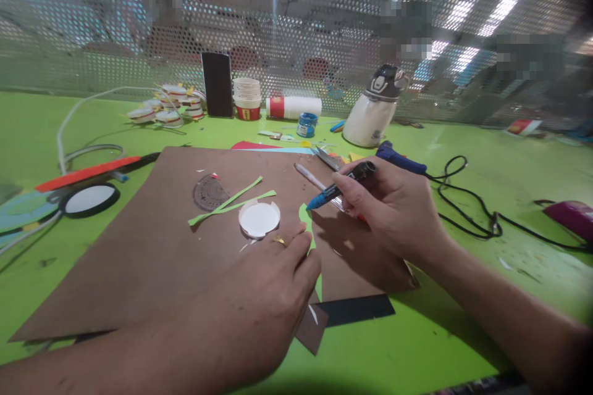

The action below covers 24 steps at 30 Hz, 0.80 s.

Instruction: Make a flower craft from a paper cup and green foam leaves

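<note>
My right hand (389,200) grips a black-barrelled marker (340,186) with a blue front end. Its tip meets the upper end of a light green paper strip (304,214). With fingers bent and close together, my left hand (282,278) holds that strip down on a brown board (152,247), hiding part of it. Just beyond the left fingers lies a shallow white paper cup base (259,220). Two thin green paper strips (231,200) cross beside a clear protractor (210,192). Behind the marker rest a pen (309,176) and scissors (327,159).
At the back stand a phone (217,85), stacked paper cups (247,99), a blue paint jar (306,125) and a white bottle (370,112). A blue-handled tool (401,158) trails a black cord (482,231) on the right. Several small cup pieces (169,105) sit back left.
</note>
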Motion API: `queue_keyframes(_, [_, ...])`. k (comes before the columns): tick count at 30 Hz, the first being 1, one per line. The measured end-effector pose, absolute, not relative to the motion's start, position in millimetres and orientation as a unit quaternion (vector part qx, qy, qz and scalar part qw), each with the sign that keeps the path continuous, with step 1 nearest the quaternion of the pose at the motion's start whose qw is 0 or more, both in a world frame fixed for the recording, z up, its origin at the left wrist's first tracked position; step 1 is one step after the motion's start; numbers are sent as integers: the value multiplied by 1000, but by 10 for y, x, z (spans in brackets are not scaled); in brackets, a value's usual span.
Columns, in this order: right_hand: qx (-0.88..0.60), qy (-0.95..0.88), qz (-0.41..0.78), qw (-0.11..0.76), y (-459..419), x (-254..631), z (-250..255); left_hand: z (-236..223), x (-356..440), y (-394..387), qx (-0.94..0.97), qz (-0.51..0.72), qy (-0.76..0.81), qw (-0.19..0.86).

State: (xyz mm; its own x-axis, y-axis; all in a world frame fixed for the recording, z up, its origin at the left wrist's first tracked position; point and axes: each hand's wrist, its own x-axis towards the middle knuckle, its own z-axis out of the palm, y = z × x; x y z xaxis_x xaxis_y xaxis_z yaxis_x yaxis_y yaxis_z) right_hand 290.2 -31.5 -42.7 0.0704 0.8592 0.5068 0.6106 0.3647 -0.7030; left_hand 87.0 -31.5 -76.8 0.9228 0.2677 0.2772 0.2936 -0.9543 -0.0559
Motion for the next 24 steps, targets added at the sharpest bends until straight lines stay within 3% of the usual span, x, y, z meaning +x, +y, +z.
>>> queue_keyframes(24, [-562, -677, 94, 467, -327, 2895, -406, -768, 872, -308, -980, -125, -149, 38])
